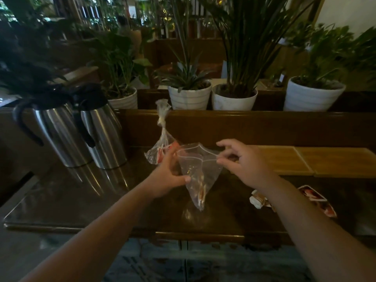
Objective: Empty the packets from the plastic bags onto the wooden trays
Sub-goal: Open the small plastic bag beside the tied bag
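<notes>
Hands hold the clear zip-top plastic bag (195, 171) above the dark wooden table (85, 200): left hand (168, 176) grips its side, right hand (242, 161) pinches the rim. Best to carry it toward 2 o'clock and tip its few packets onto the 2 light wooden trays (317, 161).

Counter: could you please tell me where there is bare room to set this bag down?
Bare counter between the steel jugs and left hand. The wooden trays look bare. Crowded near the loose packets.
</notes>
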